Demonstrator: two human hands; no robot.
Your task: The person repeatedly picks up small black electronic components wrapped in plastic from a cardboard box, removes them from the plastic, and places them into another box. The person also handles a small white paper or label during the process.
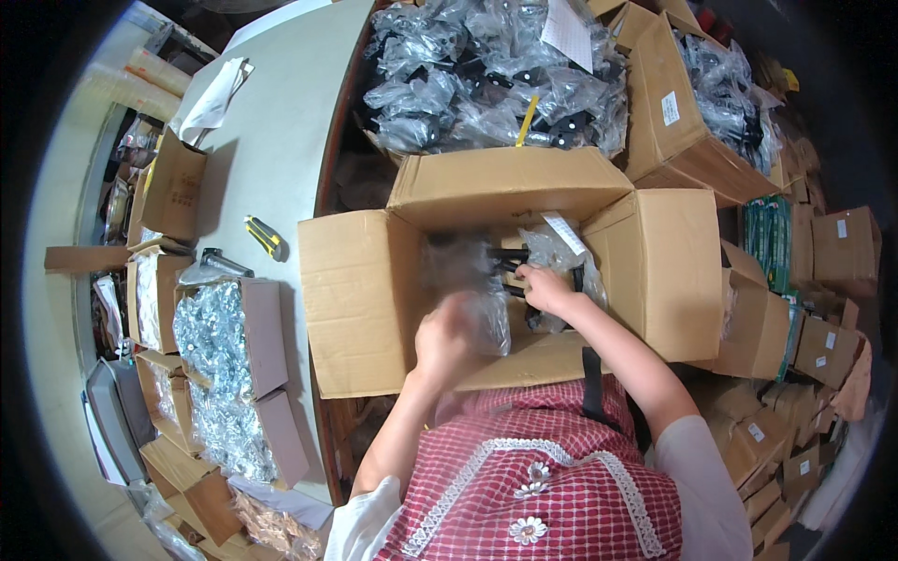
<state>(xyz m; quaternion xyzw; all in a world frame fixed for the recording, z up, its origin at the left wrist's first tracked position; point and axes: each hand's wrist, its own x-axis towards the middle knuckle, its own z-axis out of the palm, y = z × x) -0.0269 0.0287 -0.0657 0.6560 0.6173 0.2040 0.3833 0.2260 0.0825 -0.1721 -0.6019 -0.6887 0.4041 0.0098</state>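
Observation:
An open cardboard box stands in front of me with its flaps folded out. Inside lie black rod-like parts and clear plastic bags. My right hand reaches into the box, its fingers closed around a black part among the bags. At the box's left side my left hand is smeared by motion, next to a crumpled clear plastic bag. Its fingers cannot be made out. A white printed slip rests on the bags at the right.
On the grey table at left lie a yellow-and-black utility knife and boxes of bagged metal hardware. A large carton of bagged black parts stands beyond my box. Another filled carton and stacked cardboard boxes are at right.

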